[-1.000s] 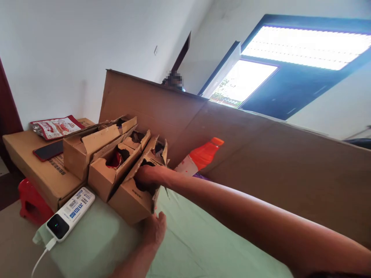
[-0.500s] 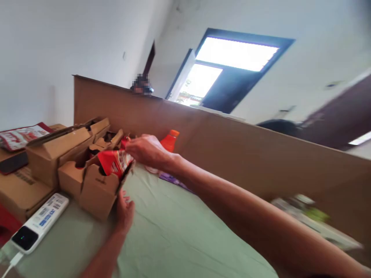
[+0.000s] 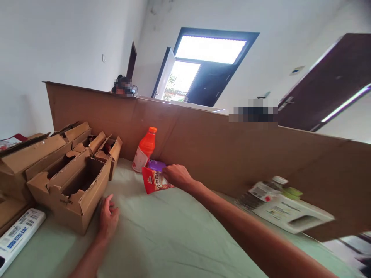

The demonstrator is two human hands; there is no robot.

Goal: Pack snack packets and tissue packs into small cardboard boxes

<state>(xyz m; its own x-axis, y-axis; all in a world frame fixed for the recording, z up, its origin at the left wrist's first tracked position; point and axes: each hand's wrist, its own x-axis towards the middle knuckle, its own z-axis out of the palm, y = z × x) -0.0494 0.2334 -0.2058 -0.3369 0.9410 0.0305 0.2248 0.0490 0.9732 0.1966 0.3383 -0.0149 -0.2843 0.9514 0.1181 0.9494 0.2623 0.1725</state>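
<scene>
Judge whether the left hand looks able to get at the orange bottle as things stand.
Probably yes: the left hand looks empty, and only green cloth shows between it and the orange bottle. The red packet in the right hand sits close beside the bottle, though.

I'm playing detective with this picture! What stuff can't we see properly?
Purple item: head view; the red snack bag and right hand hide part.
White labelled device: head view; the left edge cuts it off.
Writing on the clear bottle: head view; too blurred to read.
Bottom of the front cardboard box: head view; its near wall and shadow hide it.
</scene>
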